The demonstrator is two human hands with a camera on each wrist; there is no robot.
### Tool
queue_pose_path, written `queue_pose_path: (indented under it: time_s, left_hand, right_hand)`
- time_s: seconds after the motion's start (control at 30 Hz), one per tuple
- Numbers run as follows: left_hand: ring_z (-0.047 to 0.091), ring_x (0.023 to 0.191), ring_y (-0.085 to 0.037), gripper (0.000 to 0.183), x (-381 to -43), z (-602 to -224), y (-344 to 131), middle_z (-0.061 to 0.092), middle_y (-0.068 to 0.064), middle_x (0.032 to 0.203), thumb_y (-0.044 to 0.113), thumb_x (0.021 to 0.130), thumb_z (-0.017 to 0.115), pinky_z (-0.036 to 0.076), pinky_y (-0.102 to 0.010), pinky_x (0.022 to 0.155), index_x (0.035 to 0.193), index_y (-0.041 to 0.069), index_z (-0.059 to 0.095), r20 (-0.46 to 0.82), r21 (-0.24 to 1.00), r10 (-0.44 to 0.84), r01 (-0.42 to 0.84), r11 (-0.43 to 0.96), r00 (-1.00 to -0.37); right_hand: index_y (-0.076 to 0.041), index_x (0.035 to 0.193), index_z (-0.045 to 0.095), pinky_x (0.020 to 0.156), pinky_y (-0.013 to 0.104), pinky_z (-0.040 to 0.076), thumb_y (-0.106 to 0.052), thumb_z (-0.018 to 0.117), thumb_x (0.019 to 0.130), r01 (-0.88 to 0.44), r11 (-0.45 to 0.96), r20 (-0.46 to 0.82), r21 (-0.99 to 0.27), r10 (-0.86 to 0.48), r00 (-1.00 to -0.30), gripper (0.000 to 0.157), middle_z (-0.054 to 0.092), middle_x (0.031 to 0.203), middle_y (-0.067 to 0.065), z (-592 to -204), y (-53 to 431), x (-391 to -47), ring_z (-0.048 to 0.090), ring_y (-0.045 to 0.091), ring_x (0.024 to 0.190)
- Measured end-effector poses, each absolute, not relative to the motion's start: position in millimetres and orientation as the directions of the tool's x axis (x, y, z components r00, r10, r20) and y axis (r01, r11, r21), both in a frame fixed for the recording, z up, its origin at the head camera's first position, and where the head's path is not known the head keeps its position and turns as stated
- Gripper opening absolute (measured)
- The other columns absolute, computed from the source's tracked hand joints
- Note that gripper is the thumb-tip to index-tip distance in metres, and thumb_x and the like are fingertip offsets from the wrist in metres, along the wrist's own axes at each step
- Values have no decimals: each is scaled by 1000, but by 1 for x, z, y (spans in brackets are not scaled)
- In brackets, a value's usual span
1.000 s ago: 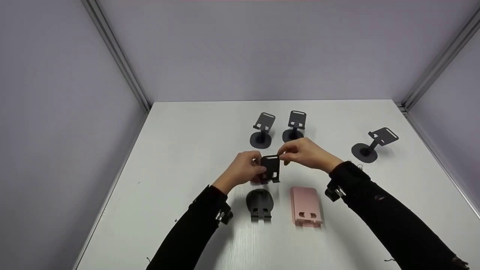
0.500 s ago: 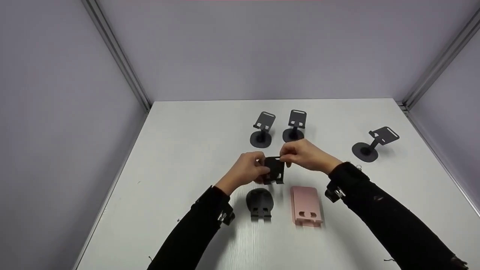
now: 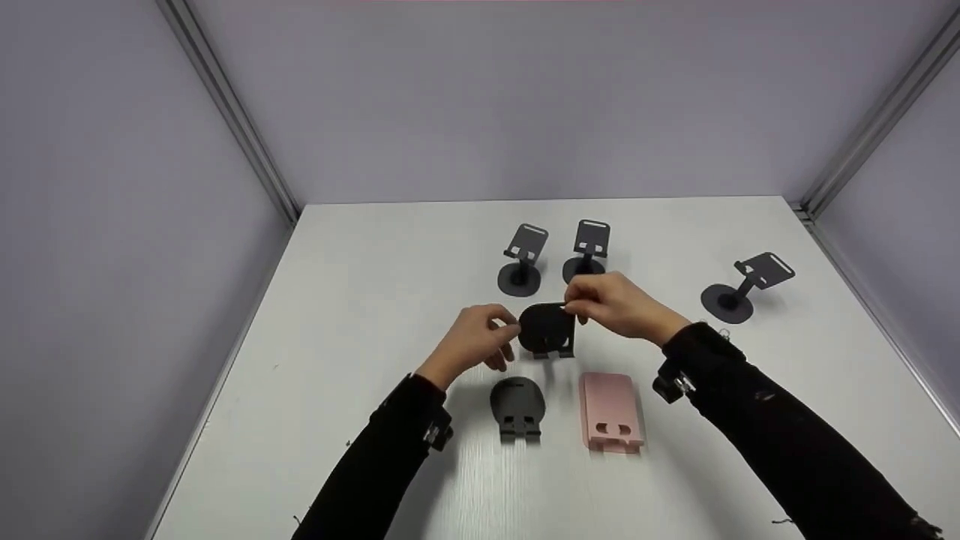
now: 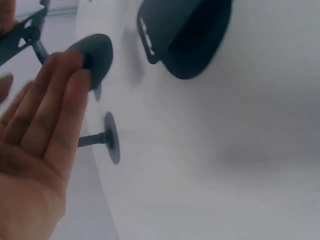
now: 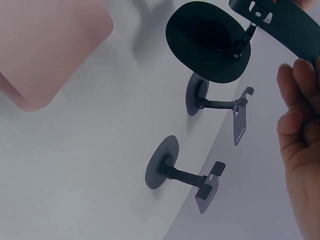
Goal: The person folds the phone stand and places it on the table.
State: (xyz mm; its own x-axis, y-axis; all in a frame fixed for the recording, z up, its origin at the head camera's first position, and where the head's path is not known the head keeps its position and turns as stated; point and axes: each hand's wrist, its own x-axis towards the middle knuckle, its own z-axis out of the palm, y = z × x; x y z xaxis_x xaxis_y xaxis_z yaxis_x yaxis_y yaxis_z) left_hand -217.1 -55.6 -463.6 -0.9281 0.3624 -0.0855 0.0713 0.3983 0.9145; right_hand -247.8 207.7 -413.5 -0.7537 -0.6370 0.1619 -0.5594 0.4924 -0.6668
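Note:
A black phone stand is held up over the table in the middle of the head view, its round base turned toward me. My right hand pinches the top right corner of its plate. My left hand is at the stand's left side, thumb close to the base's edge. In the left wrist view the long fingers of that hand lie nearly straight, tips overlapping the base. From the right wrist, the base shows its underside, with the hinged arm joining the plate.
Nearer me lie a folded dark phone stand and a folded pink one. Beyond the hands two unfolded stands stand upright, and another is off to the right. Walls enclose the white table.
The left hand has loosened from the plate and shifted slightly left. The held stand has moved a little right, and its round base has swung out into view. The right hand keeps its pinch.

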Motion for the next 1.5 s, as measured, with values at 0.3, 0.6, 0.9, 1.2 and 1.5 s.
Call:
queue_pose_path:
  time_s: [0.3,0.6,0.9,1.2,1.5]
  left_hand:
    - [67,114,-28,48,-225,-478,-51,70,-12,127,22,98,67,55,-42,95,142,9,57,-10,824,278,149,546,-960]
    - [66,121,-29,57,-230,-488,-48,64,-22,136,3,96,65,56,-39,95,151,6,48,-110,896,349,59,441,-931]
    - [69,109,-23,42,-227,-491,-53,68,-17,128,2,99,60,58,-36,90,141,5,60,-149,933,318,-26,360,-936]
    - [67,79,-14,19,-228,-487,-58,72,-11,93,-2,96,60,58,-28,67,111,-2,72,-24,913,289,96,396,-957]
    - [62,76,-12,19,-228,-484,-60,72,-11,89,-6,94,60,54,-28,71,106,-3,74,98,888,260,202,413,-961]
  right_hand:
    - [-7,90,67,61,24,46,-6,69,97,-588,452,189,-671,-662,-725,7,69,73,4,-412,203,-246,62,14,68]
    - [-7,92,67,64,25,47,-7,67,98,-596,416,191,-687,-688,-700,6,69,77,6,-412,199,-243,66,26,71]
    - [-9,91,68,65,26,48,-8,67,98,-631,391,215,-670,-712,-668,7,68,76,2,-412,192,-241,64,20,71]
    - [-9,90,68,62,24,45,-9,69,97,-670,396,214,-628,-740,-637,7,67,74,2,-413,186,-242,63,19,69]
    - [-10,87,67,59,24,44,-8,69,97,-697,393,226,-600,-752,-619,10,67,71,1,-411,184,-244,58,9,65]
